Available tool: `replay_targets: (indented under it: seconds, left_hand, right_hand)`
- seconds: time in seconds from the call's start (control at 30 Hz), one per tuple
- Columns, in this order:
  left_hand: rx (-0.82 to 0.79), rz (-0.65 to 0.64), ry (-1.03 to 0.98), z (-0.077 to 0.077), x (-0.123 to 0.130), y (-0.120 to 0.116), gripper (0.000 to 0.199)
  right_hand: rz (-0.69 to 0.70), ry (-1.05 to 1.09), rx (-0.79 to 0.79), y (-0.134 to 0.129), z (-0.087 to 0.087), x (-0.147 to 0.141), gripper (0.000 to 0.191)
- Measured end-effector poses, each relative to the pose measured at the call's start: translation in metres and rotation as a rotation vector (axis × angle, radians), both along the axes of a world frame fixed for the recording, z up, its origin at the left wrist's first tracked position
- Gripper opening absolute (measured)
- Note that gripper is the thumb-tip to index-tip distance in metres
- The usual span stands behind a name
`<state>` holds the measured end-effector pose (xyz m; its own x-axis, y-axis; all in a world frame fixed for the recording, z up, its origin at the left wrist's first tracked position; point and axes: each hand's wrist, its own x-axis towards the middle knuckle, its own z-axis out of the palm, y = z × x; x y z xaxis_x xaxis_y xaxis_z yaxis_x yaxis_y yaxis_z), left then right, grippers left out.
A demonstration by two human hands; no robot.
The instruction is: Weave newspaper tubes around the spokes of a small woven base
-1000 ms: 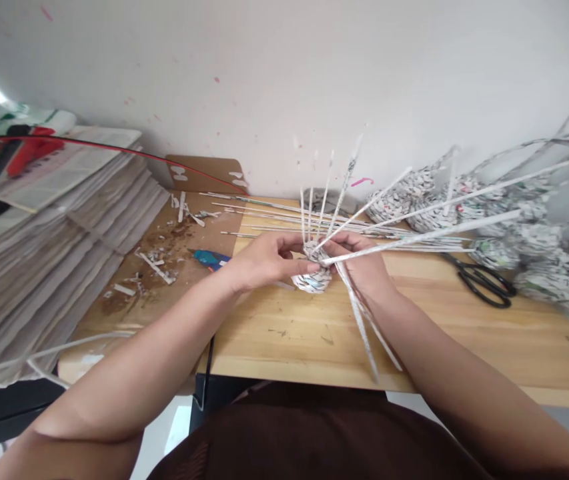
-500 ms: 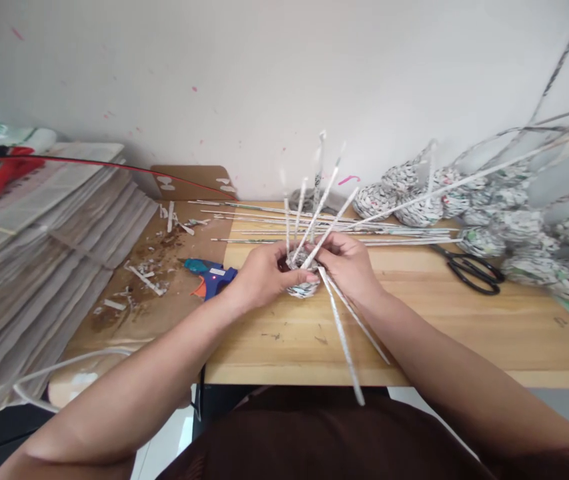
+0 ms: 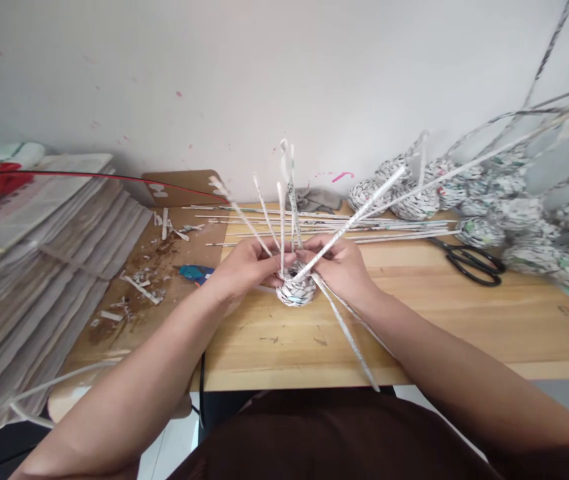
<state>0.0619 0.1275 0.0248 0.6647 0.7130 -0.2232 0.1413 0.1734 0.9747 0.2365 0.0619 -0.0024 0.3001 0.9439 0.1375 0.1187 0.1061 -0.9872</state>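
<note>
Between my hands, over the near half of the table, is a small round woven paper ball (image 3: 296, 292) made of rolled newspaper. Several paper sticks rise from its top, and one thick stick (image 3: 359, 212) slants up to the right. My left hand (image 3: 250, 270) closes round the ball's left side, thumb at the base of the upright sticks. My right hand (image 3: 340, 267) is closed at the right rim, fingers pinching among the sticks. Two more sticks (image 3: 347, 331) hang down toward me from under it. The fingertips of both hands are partly hidden.
Loose paper sticks (image 3: 244, 220) lie across the back of the wooden table (image 3: 434, 320). Black scissors (image 3: 474, 263) rest at the right, near several finished woven balls (image 3: 414, 201). A glue gun (image 3: 195, 273) is partly behind my left wrist. Stacked newspaper (image 3: 64, 247) stands at the left.
The ball has turned and tipped between my hands. The upright sticks now lean further left, and one stick points up to the right. Both hands keep hold.
</note>
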Motion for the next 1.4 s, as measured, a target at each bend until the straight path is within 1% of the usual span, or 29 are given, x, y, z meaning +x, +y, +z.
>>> replay_targets:
  seconds: [0.1, 0.17, 0.27, 0.37, 0.43, 0.47, 0.57, 0.67, 0.73, 0.83, 0.97, 1.07, 1.17, 1.23, 1.33, 1.4]
  left_hand:
    - [0.088, 0.004, -0.002, 0.0, 0.003, -0.001, 0.039]
    - [0.159, -0.004, 0.018, 0.0, 0.004, -0.002, 0.035]
    - [0.296, 0.055, 0.106, 0.001, 0.005, -0.006, 0.032]
    - [0.471, 0.13, 0.191, 0.001, 0.006, -0.012, 0.025]
    - [0.542, 0.155, 0.217, 0.001, 0.007, -0.015, 0.022]
    - [0.542, 0.156, 0.213, 0.0, 0.007, -0.016, 0.021]
    - [0.46, 0.154, 0.139, -0.002, 0.008, -0.014, 0.022]
    - [0.392, 0.206, 0.078, -0.006, 0.009, -0.012, 0.024]
    - [0.327, 0.222, 0.052, -0.009, 0.01, -0.011, 0.026]
    - [0.227, 0.21, -0.001, -0.012, 0.012, -0.012, 0.027]
    - [0.187, 0.236, -0.041, -0.015, 0.016, -0.015, 0.028]
    - [0.127, 0.255, -0.091, -0.017, 0.017, -0.017, 0.03]
    - [0.051, 0.242, -0.106, -0.02, 0.018, -0.017, 0.03]
    - [0.071, 0.22, -0.093, -0.022, 0.017, -0.016, 0.028]
    - [0.223, 0.193, -0.038, -0.02, 0.015, -0.014, 0.025]
    - [0.304, 0.182, 0.007, -0.017, 0.014, -0.013, 0.024]
  right_hand:
    - [0.019, 0.087, 0.051, 0.002, -0.008, -0.001, 0.019]
    - [0.017, 0.103, 0.085, 0.003, -0.012, -0.002, 0.019]
    - [0.017, 0.087, 0.109, 0.002, -0.014, -0.004, 0.019]
    - [0.035, 0.06, 0.11, 0.0, -0.014, -0.006, 0.02]
    - [0.042, 0.038, 0.094, 0.0, -0.014, -0.006, 0.021]
    - [0.042, 0.035, 0.088, 0.0, -0.014, -0.006, 0.021]
    - [0.027, 0.053, 0.098, 0.002, -0.015, -0.005, 0.021]
    - [0.011, 0.041, 0.114, 0.003, -0.015, -0.003, 0.021]
    - [-0.002, -0.004, 0.103, 0.002, -0.015, -0.003, 0.021]
    - [-0.012, -0.089, 0.097, -0.001, -0.015, -0.003, 0.016]
    - [-0.018, -0.169, 0.144, -0.005, -0.015, -0.006, 0.009]
    - [-0.034, -0.209, 0.153, -0.006, -0.015, -0.006, 0.01]
    - [-0.037, -0.257, 0.139, -0.006, -0.013, -0.003, 0.012]
    - [-0.019, -0.276, 0.133, -0.007, -0.009, -0.002, 0.012]
    - [-0.001, -0.319, 0.12, -0.01, -0.002, -0.001, 0.012]
    - [-0.023, -0.364, 0.118, -0.013, 0.003, -0.002, 0.01]
